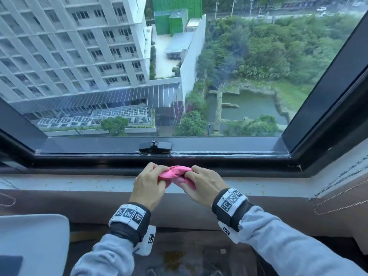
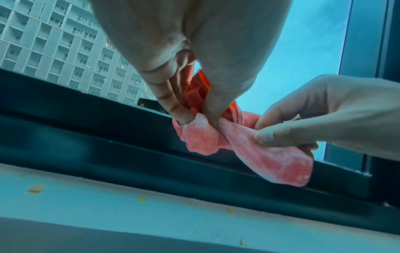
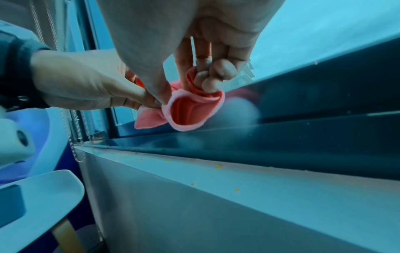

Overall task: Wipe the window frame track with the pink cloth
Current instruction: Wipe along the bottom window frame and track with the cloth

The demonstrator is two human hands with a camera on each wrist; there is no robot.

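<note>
Here both grips pinch one bunched pink cloth [image 1: 176,175]: left hand [image 1: 148,185] on its left end, right hand [image 1: 203,185] on its right. Its long axis runs left to right, parallel to the dark window frame track [image 1: 119,160], held just above the pale sill [image 1: 79,183].

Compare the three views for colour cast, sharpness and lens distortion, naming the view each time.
Head view: natural daylight colour, sharp on the pink cloth and both hands, with the window frame track bowed by the wide lens. Left wrist view: strong blue-teal cast, the sill soft, the left hand looming large. Right wrist view: same cast, the track blurred and smeared.
</note>
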